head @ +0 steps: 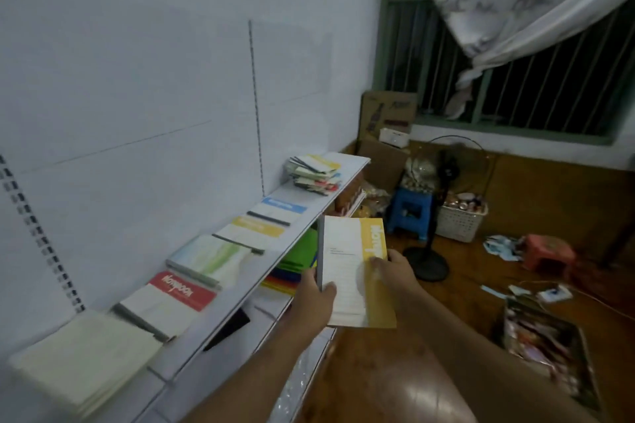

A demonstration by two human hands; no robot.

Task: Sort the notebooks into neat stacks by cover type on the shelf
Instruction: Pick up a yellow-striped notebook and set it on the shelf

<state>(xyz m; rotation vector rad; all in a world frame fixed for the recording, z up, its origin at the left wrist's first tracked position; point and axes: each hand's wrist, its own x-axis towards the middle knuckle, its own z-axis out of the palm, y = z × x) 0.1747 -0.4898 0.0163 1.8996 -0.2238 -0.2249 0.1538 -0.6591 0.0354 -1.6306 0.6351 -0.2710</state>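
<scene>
Yellow and white make up the cover of the notebook (pixel 350 271) that the person holds in both hands, out in front of the white shelf (pixel 240 299) and just off its front edge. The left hand (pixel 314 295) grips the notebook's lower left edge, thumb curled over the cover and fingers hidden behind it. The right hand (pixel 391 268) pinches the yellow band on the right side, thumb pressed on the front. The notebook stands nearly upright, tilted slightly, its printed title running vertically.

Along the shelf, notebooks lie flat in a row. Nearest the camera is a pale cream stack (pixel 86 357). Beside it lies a white notebook with a red band (pixel 168 299), then a green-streaked notebook (pixel 209 259), then a yellow-banded notebook (pixel 254 230), then a blue-banded notebook (pixel 280 209). Each has a dark spine. At the far end of the shelf sits an untidy mixed pile of notebooks (pixel 314 173), its covers fanned at different angles.

Below the shelf, coloured folders (pixel 292 268) show on a lower level. On the wooden floor (pixel 378 371) stand a blue plastic stool (pixel 410 213), a black pedestal fan (pixel 427 216), a white basket (pixel 462 220) and a red stool (pixel 548 251).
</scene>
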